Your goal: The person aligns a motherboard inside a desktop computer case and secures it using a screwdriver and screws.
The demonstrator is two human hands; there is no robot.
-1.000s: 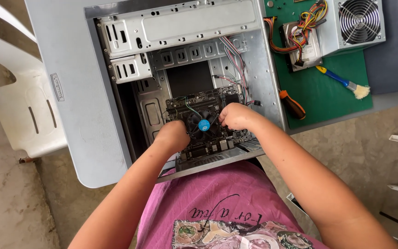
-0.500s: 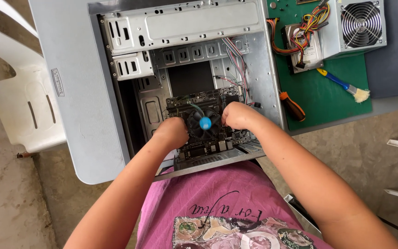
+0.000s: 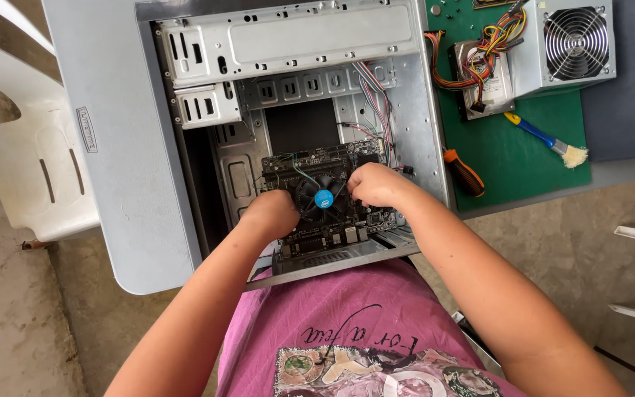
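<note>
Soft, even daylight fills a sharp overhead view. Deep shadow sits inside the open computer case [image 3: 295, 110]; around it, no glare and slight edge distortion.

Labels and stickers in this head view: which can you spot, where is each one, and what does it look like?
Round sticker: centre of the black cooler fan, between the left hand and right hand; blue with a pale mark.
Rectangular label: on the grey table, left of the open computer case; small, pale, dark-outlined.
No packages, signs or screens show.
</note>
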